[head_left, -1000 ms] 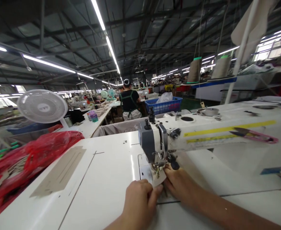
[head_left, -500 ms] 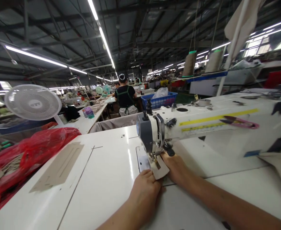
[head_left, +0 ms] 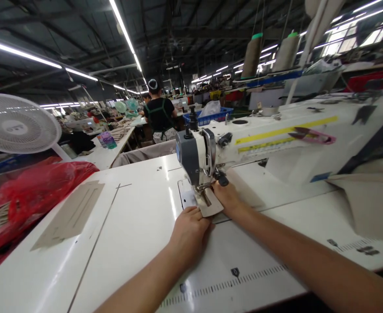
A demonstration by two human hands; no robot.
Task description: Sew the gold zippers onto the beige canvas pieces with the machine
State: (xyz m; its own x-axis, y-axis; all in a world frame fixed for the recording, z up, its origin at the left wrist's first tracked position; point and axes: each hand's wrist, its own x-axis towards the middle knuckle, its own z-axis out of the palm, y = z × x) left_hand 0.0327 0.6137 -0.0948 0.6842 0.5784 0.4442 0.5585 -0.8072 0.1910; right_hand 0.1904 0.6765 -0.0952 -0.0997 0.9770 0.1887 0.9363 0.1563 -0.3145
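A small beige piece of fabric (head_left: 215,208) lies under the presser foot of the white and grey sewing machine (head_left: 190,158). My left hand (head_left: 190,228) is closed at the near left edge of this piece, its fingers bent and the fingertips partly hidden. At the right side of the fabric, my right hand (head_left: 228,199) holds the edge, thumb and fingers drawn together close to the needle. Part of that hand's fingertips is hidden behind the machine's foot. Another beige panel (head_left: 245,189) lies flat beyond my right wrist, below the machine arm.
Flat beige pieces (head_left: 70,213) lie on the white table (head_left: 129,226), beside a red plastic bag (head_left: 44,187). Pink-handled thread snips (head_left: 315,135) rest on the machine arm. Beige fabric (head_left: 374,202) lies at right. A fan (head_left: 15,124) stands left; a person (head_left: 160,113) sits ahead.
The view has tilted down and turned right, bringing the ruler marks at the table's front edge into sight. Both hands stay at the fabric by the needle.
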